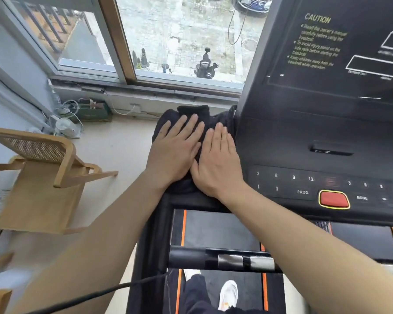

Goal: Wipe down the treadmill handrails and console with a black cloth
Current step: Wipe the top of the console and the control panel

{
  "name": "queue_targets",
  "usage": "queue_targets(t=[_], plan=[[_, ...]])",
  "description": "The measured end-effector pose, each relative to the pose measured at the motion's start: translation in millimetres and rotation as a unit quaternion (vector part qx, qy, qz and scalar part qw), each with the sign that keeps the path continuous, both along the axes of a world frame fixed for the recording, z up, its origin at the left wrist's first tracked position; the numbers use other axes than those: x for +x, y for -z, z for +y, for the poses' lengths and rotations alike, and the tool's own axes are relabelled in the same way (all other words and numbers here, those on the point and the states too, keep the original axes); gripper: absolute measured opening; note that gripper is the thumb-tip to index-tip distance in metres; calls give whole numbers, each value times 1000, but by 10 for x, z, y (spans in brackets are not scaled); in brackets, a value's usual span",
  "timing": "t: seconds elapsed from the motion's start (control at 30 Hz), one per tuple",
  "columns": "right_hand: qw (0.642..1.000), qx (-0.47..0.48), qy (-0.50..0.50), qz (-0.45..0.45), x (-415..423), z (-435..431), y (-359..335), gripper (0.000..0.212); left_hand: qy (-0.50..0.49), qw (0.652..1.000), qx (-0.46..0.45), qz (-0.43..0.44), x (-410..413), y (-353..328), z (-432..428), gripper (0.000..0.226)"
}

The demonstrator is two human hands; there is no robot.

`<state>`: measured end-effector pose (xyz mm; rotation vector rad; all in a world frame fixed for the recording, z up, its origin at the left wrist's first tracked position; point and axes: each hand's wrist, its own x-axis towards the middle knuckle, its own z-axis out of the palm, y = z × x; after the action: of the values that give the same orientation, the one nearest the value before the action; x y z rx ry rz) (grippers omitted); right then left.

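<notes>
Black cloth (192, 111) sits bunched under both of my grips, against the left edge of the treadmill console (315, 137). I cannot tell what part of the frame it covers.

My left grip (177, 147) lies palm down on the cloth, fingers straight and a little spread. It clasps nothing and only presses flat. My right grip (218, 159) lies just to its right, also flat, with its fingers straight and close together. The two touch along their thumb sides. Cloth shows past the fingertips of both grips and to the left of the left grip.

Right of the right grip, the console carries rows of numbered keys, PROG and MODE labels, and a red button (334, 198) with a yellow rim. Above these is a dark panel with CAUTION text.

Nearer to me than the grips, a black handrail (188, 257) with silver plates crosses under my right forearm. Below it I see the belt (213, 227) with orange stripes and a white shoe (229, 293).

Well to the left of the left grip, a wooden chair (39, 173) stands on the pale floor. Beyond the fingertips is a window (168, 41), with a scooter (205, 66) outside. A black cable (100, 293) runs beneath my left forearm.
</notes>
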<state>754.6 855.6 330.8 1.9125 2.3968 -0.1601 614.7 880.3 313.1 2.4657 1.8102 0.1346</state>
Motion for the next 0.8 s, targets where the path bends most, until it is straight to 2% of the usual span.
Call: queue_targets(t=[0.1,0.2,0.27,0.37,0.47,0.6,0.8], plan=[[1000,-4,-21,-18,53,231,-36,75,-6,1000,-9,10,84,-37,213,54],[999,-3,-30,-26,83,143,-81,82,0,1000,-5,17,90,-72,123,54],[999,-5,-23,-26,101,-75,-76,87,3,1000,-3,18,95,-68,-119,55],[1000,-4,-17,-26,116,-539,-27,82,-31,999,-15,5,129,-62,-582,58],[999,31,-9,9,98,-1030,33,77,-68,997,-27,0,140,-49,-1072,62],[998,23,-34,37,146,-1496,92,77,-78,996,-45,14,168,-46,-1520,66],[996,47,-59,40,188,-1073,108,73,-71,996,-34,38,183,-74,-1192,65]])
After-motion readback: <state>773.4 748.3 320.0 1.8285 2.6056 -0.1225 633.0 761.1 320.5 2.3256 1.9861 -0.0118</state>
